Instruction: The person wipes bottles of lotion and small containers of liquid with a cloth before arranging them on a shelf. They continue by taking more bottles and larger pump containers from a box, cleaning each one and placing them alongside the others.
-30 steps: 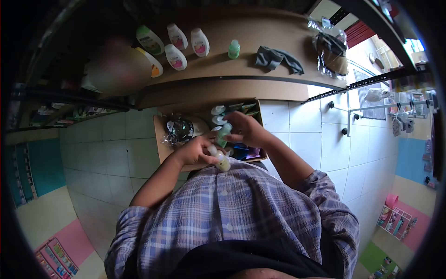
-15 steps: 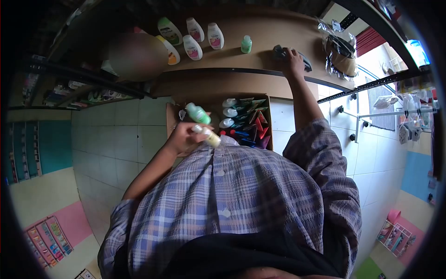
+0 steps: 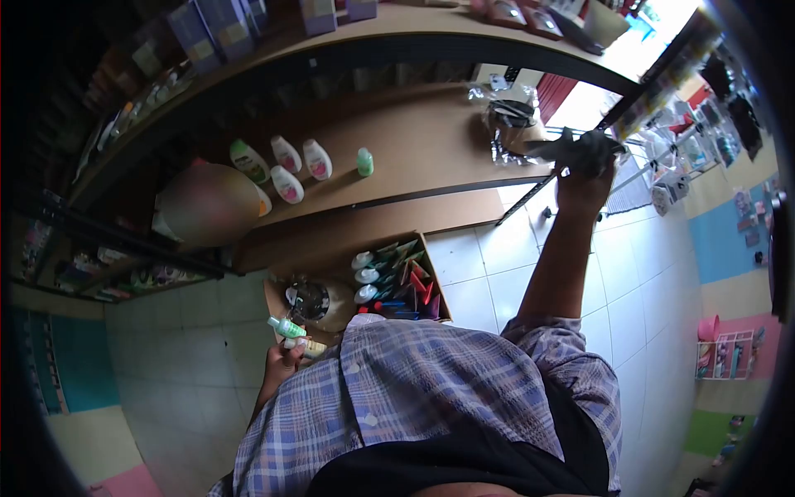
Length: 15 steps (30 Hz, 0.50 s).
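My right hand is raised high at the right and grips a dark grey cloth lifted off the wooden shelf. My left hand stays low by my chest and holds two small bottles: a green one and a pale yellow one, partly hidden by my plaid shirt. Below the shelf an open cardboard box on the tiled floor holds white-capped bottles and coloured packets.
On the shelf stand several white lotion bottles and a small green bottle. A crumpled clear plastic bag lies at its right end. An upper shelf carries boxes. White floor tiles spread to the right.
My right hand has lifted the dark cloth off the shelf and up to the right. My left hand with the two bottles dropped lower against my chest. The view tilted upward.
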### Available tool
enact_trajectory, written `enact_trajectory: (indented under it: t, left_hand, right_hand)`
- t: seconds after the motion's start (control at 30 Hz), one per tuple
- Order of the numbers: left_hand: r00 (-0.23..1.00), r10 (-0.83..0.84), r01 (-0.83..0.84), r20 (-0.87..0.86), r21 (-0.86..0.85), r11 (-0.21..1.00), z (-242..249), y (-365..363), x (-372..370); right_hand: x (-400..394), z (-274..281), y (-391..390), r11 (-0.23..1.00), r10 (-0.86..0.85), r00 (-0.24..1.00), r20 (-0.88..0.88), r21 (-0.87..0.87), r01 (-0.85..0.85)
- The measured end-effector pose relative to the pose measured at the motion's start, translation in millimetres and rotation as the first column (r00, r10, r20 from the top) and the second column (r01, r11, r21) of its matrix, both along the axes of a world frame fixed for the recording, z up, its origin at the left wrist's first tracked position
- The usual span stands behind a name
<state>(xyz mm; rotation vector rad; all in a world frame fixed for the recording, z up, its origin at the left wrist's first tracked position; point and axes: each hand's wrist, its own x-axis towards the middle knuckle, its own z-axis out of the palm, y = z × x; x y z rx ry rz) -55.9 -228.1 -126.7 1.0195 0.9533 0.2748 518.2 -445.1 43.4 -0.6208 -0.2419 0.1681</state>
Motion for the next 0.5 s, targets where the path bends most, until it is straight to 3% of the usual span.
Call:
enact_trajectory:
  t: [0.03,0.1,0.13,0.17,0.2,0.23,0.27,0.3,0.33,0.37,0.43,0.5]
  left_hand:
    - [0.999,-0.049,0.050,-0.008,0.035,0.998,-2.0,2.9,2.0]
    - [0.997,-0.077,0.078,-0.020,0.061,0.995,-2.7,4.5,12.7]
    - [0.999,-0.036,0.034,0.039,0.066,0.997,-0.7,2.2,21.9]
    - [0.996,0.002,-0.008,0.093,0.065,0.998,1.4,1.9,27.9]
    - [0.997,-0.021,0.013,0.078,0.104,0.995,-2.5,3.7,30.0]
    - [0.997,-0.037,0.030,0.066,0.100,0.995,-2.3,3.0,31.5]
    - [0.999,-0.018,0.015,0.036,0.076,0.997,-1.7,1.3,34.7]
    - [1.000,0.001,-0.001,0.009,0.052,0.999,-2.7,0.6,36.7]
    - [1.000,0.008,-0.009,0.009,0.047,0.999,-16.0,2.2,32.2]
    - [1.000,0.016,-0.016,0.008,0.042,0.999,-29.1,3.6,27.7]
    - [0.998,0.064,-0.063,-0.017,0.028,0.998,-22.3,-1.6,31.5]
    - [0.997,0.056,-0.055,-0.050,0.019,0.998,-20.1,1.2,29.2]
  right_hand:
    - [8.2,20.9,-8.2,0.987,-0.134,0.979,0.152,-0.072,0.146]
    - [-2.8,66.8,-12.4,0.876,-0.385,0.913,0.137,-0.257,0.408]
    - [18.9,60.4,-25.2,0.966,-0.157,0.926,0.344,-0.139,0.216]
    - [39.9,52.0,-36.5,0.861,0.008,0.749,0.662,-0.385,0.331]
    - [44.0,45.1,-34.0,0.670,0.080,0.880,0.468,-0.679,0.300]
    - [42.1,25.6,-26.2,0.409,0.179,0.929,0.323,-0.883,0.228]
    - [38.8,9.3,-27.7,0.038,0.223,0.973,-0.053,-0.997,-0.063]
    - [40.2,-20.7,-32.1,-0.272,0.393,0.912,-0.116,-0.962,-0.005]
    - [34.6,-45.4,-33.2,-0.356,0.367,0.877,-0.310,-0.918,-0.176]
    - [42.0,-73.0,-37.2,-0.302,0.335,0.816,-0.472,-0.874,-0.382]
    - [44.1,-86.6,-51.7,-0.155,0.378,0.807,-0.454,-0.890,-0.429]
    - [48.7,-88.9,-65.5,0.129,0.426,0.854,-0.298,-0.915,-0.383]
